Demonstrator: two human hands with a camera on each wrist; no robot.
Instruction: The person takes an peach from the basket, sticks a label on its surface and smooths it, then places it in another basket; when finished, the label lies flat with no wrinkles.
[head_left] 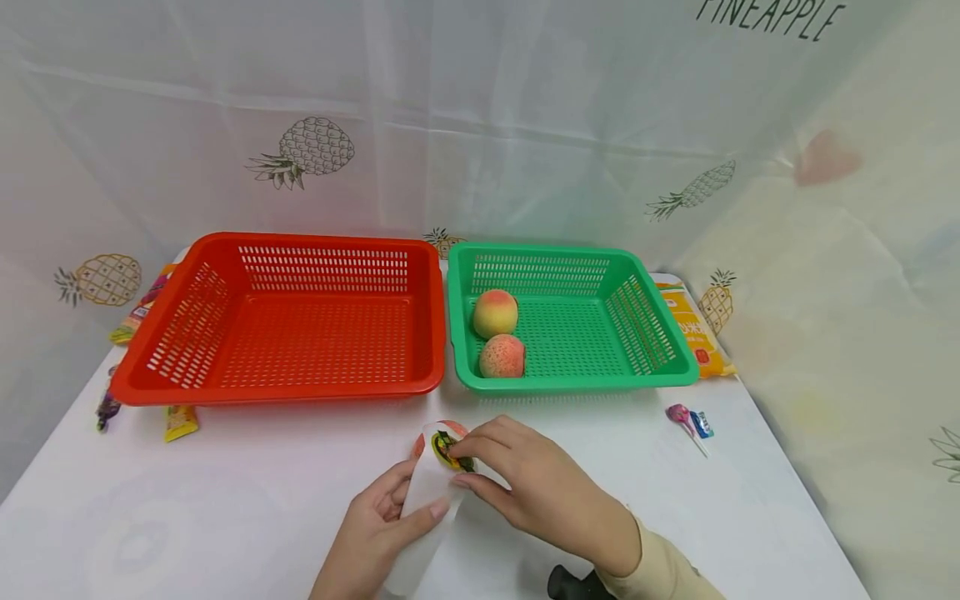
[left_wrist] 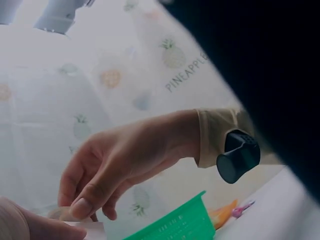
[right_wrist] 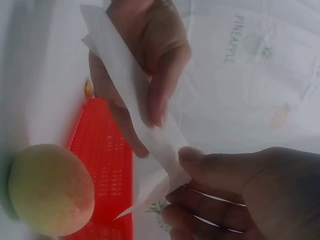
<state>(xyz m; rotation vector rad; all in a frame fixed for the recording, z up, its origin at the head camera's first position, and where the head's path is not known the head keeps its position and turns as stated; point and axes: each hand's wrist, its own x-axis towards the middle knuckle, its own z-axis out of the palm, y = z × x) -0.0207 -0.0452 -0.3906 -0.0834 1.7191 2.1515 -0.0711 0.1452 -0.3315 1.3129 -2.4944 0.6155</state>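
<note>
My left hand (head_left: 386, 521) holds a folded strip of white paper (head_left: 427, 517) between thumb and fingers. Near the strip's far end is a black-and-yellow label (head_left: 446, 450). The fingertips of my right hand (head_left: 517, 479) pinch at that label; in the right wrist view its thumb lies on the end of the paper. Behind the strip a peach (head_left: 454, 427) is mostly hidden from the head view, while the right wrist view shows this peach (right_wrist: 50, 190) whole, beside the paper. Two more peaches (head_left: 495, 313) lie in the green basket (head_left: 577, 385), at its left side.
A red basket (head_left: 281, 396) stands left of the green one. Small snack packets (head_left: 180, 422) lie around its left end. To the right are a lollipop (head_left: 681, 417), a small blue packet (head_left: 702, 425) and a yellow bag (head_left: 693, 329). A pineapple-print curtain (head_left: 525, 125) hangs behind the table.
</note>
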